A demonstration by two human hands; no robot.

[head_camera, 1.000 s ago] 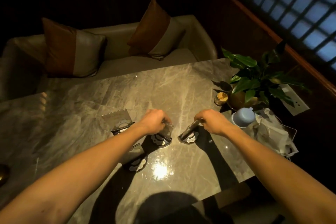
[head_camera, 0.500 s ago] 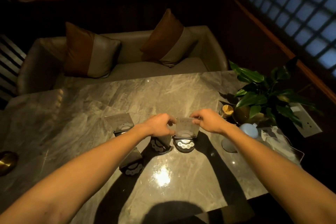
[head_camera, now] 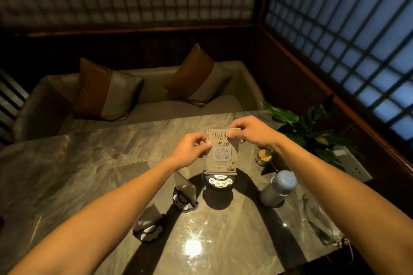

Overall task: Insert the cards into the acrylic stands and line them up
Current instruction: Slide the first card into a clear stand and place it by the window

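Card stand (head_camera: pixel 220 158) with printed card sits upright near table centre, facing us; card shows characters, "10" and a QR-style square. Its dark round base (head_camera: pixel 219 182) with small white buttons looks to rest on the marble table (head_camera: pixel 93 163), though we can't fully confirm contact.

We see left hand (head_camera: pixel 190 150) pinching the stand's upper left edge, fingers closed on it. Right hand (head_camera: pixel 254 133) pinches the upper right corner, thumb and fingers closed narrow on the top edge. Both forearms reach in from the bottom of the frame.

Second stand (head_camera: pixel 184 193) stands just left of and nearer than the held one, turned at an angle, clear panel, contents unreadable. Third stand (head_camera: pixel 149 225) is nearer again and further left, partly under the left forearm, dark paw-like base. We can't tell whether either holds a card. A loose clear acrylic panel (head_camera: pixel 131 167) is further left on the table, apart from the others.

Right of the held stand: grey-blue bottle (head_camera: pixel 278 187) on the table, small round cup (head_camera: pixel 263 156) behind it, leafy plant (head_camera: pixel 312 131) at the table's right edge. Clear bag or wrapper (head_camera: pixel 321 219) lies near the right front corner, dim.

Beyond the table: beige sofa (head_camera: pixel 143 94) with two brown-and-beige cushions. Bright lamp glare on the tabletop near us.
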